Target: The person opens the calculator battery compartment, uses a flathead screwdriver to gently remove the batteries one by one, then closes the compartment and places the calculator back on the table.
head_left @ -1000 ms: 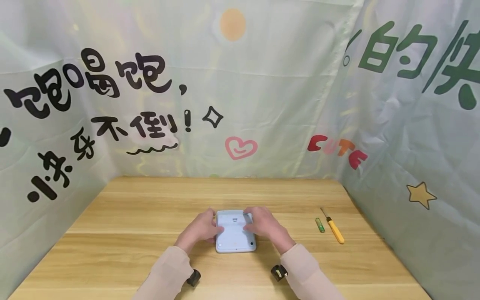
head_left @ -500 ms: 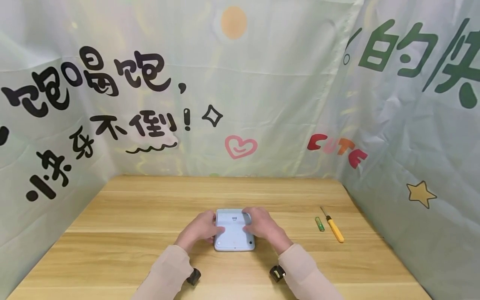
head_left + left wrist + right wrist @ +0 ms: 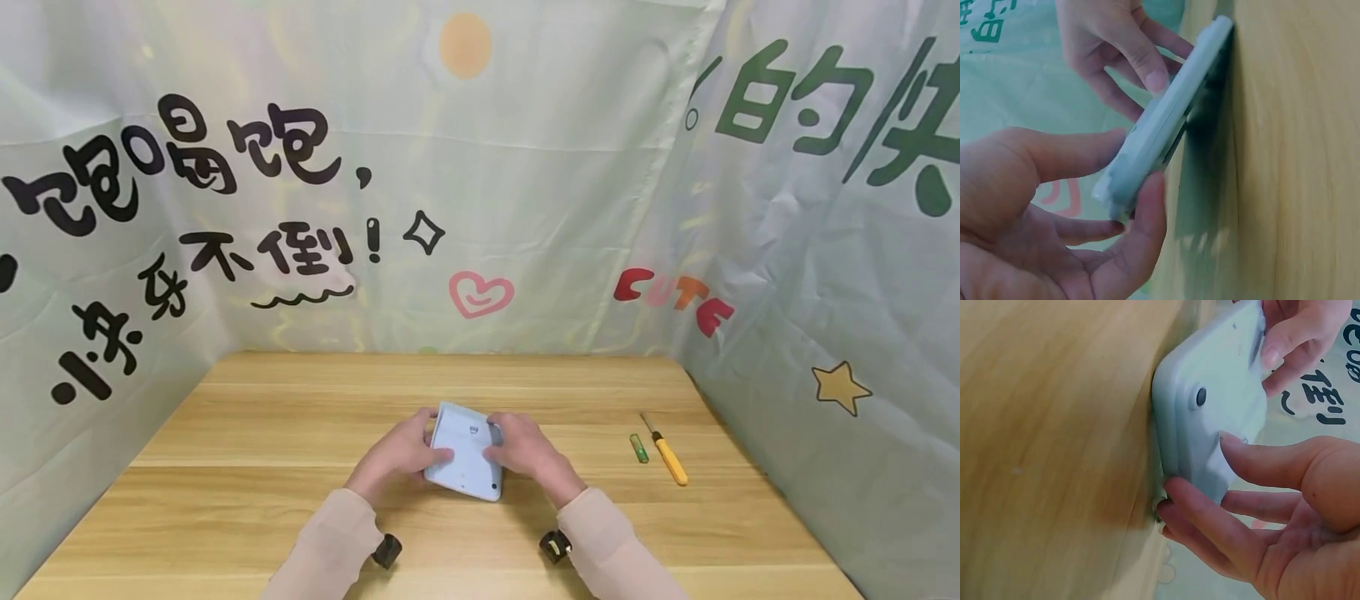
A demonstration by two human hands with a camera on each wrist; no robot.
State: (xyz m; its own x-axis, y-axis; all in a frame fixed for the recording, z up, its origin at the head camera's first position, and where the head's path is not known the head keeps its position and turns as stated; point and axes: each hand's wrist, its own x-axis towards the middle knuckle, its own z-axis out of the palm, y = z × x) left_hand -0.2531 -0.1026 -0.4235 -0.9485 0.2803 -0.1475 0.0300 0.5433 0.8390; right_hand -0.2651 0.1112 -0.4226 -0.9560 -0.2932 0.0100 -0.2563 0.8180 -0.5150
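Note:
A pale blue, flat device [image 3: 467, 467] with rounded corners is held between both hands, its back facing up. That back shows a small latch mark near the far edge and a dark round foot [image 3: 1201, 397] at a near corner. My left hand [image 3: 405, 446] grips the left edge, thumb on the back and fingers underneath. On the opposite edge, my right hand [image 3: 525, 446] holds it the same way. In the left wrist view the device [image 3: 1160, 119] stands tilted, its left side raised off the table and its right side close to the wood. The front face is hidden.
To the right on the wooden table [image 3: 300, 400] lie a small green battery [image 3: 639, 448] and a yellow-handled screwdriver [image 3: 670, 458]. Printed cloth walls [image 3: 540, 208] enclose the table at the back and sides.
The device has gone from lying flat to tilted, its left side lifted and its outline turned slightly clockwise. Both hands keep their hold; the battery and screwdriver have not moved.

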